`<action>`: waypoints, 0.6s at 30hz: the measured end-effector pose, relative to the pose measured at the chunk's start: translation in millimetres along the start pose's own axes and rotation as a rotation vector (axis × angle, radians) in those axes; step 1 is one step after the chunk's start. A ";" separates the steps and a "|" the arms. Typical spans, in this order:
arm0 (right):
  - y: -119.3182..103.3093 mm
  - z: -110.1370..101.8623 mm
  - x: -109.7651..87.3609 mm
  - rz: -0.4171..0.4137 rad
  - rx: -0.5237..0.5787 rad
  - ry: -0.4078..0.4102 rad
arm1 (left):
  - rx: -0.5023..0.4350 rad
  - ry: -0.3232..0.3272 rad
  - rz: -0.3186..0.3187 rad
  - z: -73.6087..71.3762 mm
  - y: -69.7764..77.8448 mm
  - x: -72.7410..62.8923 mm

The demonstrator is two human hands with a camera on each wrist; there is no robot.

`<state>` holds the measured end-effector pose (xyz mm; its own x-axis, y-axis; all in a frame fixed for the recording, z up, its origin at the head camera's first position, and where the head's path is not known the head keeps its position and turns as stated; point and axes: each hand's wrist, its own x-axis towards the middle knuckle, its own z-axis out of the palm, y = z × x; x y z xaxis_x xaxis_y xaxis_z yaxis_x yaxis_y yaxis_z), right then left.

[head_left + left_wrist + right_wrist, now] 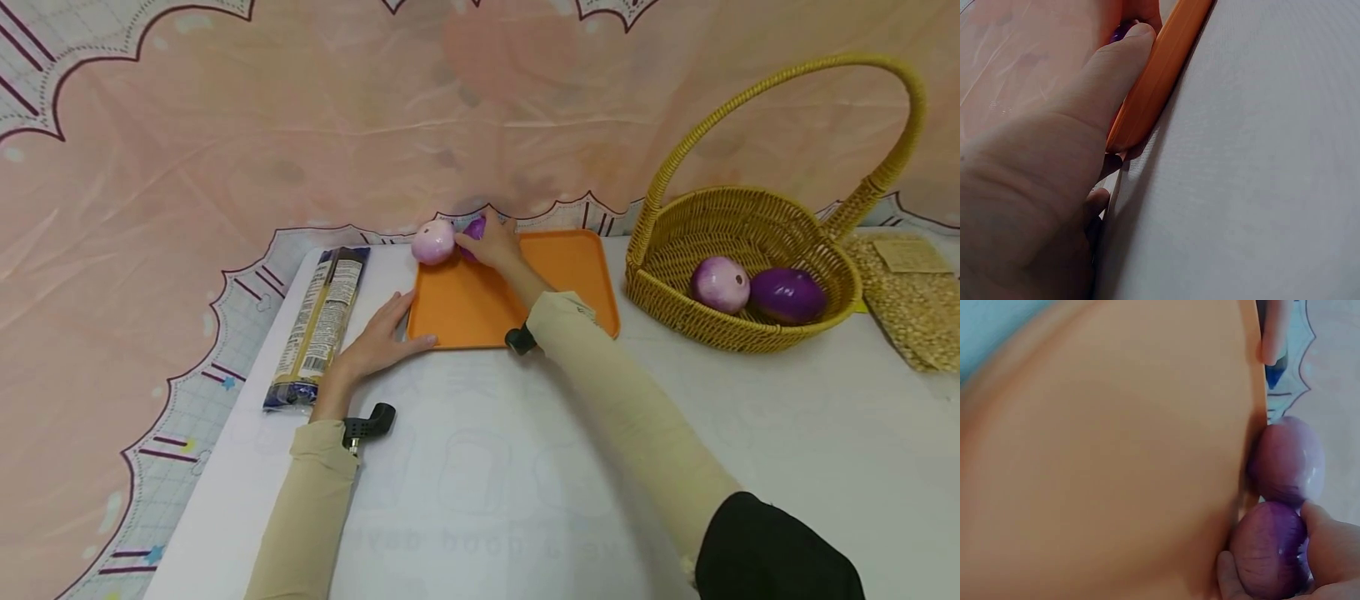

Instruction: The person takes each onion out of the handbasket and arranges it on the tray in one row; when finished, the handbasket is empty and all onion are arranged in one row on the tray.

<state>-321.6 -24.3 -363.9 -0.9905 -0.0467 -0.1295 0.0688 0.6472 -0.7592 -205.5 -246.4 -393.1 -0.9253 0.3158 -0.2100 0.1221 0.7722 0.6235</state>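
Note:
An orange tray (480, 308) lies on the white table. My left hand (382, 337) is at its front left corner, fingers extended along the left side and thumb against the front edge. In the left wrist view the thumb (1116, 62) overlaps the tray rim (1160, 81). At the tray's far left, my right hand (495, 243) holds a glossy purple eggplant-like piece (1272, 550) between thumb and fingers; in the head view the hand covers part of it. Right beside it sits a pale pinkish-purple onion-like ball (433, 242), at the tray's far left corner.
A yellow wicker basket (727, 333) with a tall handle stands at the right, holding a pale purple ball (720, 283) and a dark purple oval piece (787, 296). Beyond it lies a woven straw item (911, 292). A long printed packet (318, 325) lies left of the tray.

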 end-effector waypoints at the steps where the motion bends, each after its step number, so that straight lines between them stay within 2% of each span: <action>1: 0.0 0.3 0.1 0.002 -0.001 0.000 | 0.002 0.000 0.001 0.0 0.2 0.0; 12: -1.5 1.2 -2.6 0.019 0.000 -0.015 | 0.007 -0.002 -0.008 0.7 0.6 -1.2; 18: -1.3 3.3 -4.3 0.024 0.017 0.003 | 0.009 0.002 -0.001 0.1 2.2 -1.7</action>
<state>-317.0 -27.4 -364.4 -0.9888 -0.0291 -0.1463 0.0947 0.6349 -0.7668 -203.7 -245.1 -391.5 -0.9262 0.3137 -0.2091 0.1240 0.7773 0.6168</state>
